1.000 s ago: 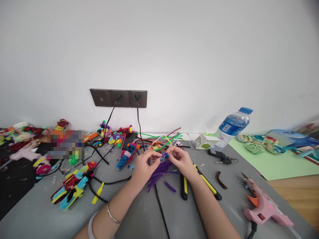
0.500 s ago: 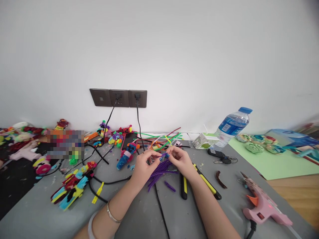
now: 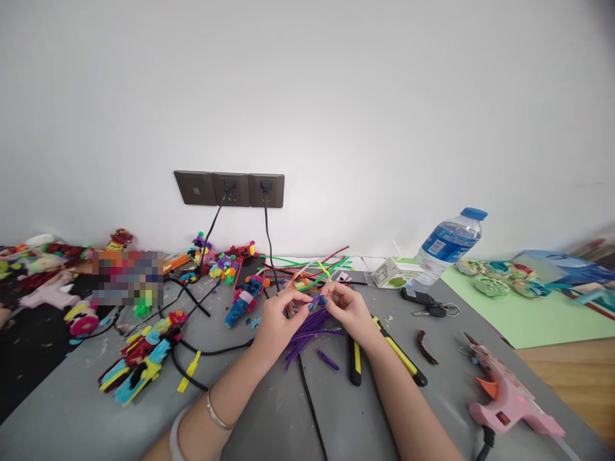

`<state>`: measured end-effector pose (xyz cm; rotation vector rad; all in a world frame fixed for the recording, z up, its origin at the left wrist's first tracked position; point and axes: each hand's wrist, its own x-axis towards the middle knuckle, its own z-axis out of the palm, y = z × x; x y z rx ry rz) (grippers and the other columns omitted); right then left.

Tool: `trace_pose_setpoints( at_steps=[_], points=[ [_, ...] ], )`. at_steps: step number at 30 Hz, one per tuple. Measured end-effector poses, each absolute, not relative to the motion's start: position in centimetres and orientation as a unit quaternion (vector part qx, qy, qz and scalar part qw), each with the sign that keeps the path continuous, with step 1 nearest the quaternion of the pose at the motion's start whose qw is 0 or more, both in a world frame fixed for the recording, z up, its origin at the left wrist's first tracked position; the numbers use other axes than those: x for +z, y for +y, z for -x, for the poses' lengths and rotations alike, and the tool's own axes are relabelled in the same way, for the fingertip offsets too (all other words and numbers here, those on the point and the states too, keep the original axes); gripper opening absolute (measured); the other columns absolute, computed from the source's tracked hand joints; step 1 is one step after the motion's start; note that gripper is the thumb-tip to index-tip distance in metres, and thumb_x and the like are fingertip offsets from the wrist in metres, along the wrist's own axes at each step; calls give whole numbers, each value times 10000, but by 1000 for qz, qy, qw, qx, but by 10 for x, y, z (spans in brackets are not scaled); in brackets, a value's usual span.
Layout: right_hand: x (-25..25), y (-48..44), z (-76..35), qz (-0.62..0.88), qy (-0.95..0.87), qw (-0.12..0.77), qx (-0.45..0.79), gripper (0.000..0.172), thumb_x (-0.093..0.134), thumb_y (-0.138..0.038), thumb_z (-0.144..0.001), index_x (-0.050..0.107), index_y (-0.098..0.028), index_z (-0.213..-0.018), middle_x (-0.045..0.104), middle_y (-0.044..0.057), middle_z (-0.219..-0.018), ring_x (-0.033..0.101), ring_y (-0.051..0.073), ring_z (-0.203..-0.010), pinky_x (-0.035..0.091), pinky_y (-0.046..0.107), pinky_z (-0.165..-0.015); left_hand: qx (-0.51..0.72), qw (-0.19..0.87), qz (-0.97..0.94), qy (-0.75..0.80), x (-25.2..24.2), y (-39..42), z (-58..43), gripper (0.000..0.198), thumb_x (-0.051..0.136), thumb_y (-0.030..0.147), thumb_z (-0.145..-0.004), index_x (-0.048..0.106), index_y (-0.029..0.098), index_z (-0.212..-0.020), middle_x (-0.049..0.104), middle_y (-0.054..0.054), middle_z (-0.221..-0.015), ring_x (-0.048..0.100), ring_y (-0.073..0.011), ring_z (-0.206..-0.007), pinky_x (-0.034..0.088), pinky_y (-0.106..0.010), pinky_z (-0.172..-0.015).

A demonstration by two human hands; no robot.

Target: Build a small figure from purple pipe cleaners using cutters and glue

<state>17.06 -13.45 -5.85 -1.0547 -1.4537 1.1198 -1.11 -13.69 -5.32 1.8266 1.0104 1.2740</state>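
Between my two hands is a small purple and blue fuzzy piece [image 3: 317,299] that looks like pipe cleaner. My left hand [image 3: 282,320] pinches its left end with thumb and finger. Closed on the right end, near the blue part, is my right hand [image 3: 346,310]. Below the fingers lies a bundle of purple pipe cleaners [image 3: 307,330] on the grey table. A short purple piece [image 3: 328,360] rests apart from the bundle. Beneath my right wrist, pliers with black and yellow handles [image 3: 401,355] lie partly hidden by the arm.
A pink glue gun [image 3: 516,400] lies at the right. Farther back stand a tilted water bottle [image 3: 444,246], a drink carton [image 3: 396,272] and car keys [image 3: 435,308]. Colourful pipe-cleaner figures [image 3: 144,358] and black cables [image 3: 216,352] spread over the left side.
Almost nothing differs. Both hands keep the same pinch on the purple and blue piece, and the view has shifted very slightly.
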Motion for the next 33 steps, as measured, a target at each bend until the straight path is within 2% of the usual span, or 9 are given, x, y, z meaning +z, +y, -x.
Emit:
trace_pose_setpoints(
  at_steps=[12,33],
  points=[
    [-58,-134,-170,437,-604,483,460,126,637,-286,-766,564,-186,-793,451,-35,-646,379,107,-560,288,241,-535,488,349,-700,387,-54,-136,11,161,571,135,-801,708,180,-872,709,-33,-804,612,-135,-690,430,-224,-586],
    [-58,-135,-170,437,-606,485,454,137,652,-297,-775,570,-189,-790,455,-39,-631,399,108,-551,310,236,-525,480,352,-702,390,-53,-137,12,161,570,144,-802,708,180,-878,703,-33,-807,608,-134,-691,427,-227,-587]
  ],
)
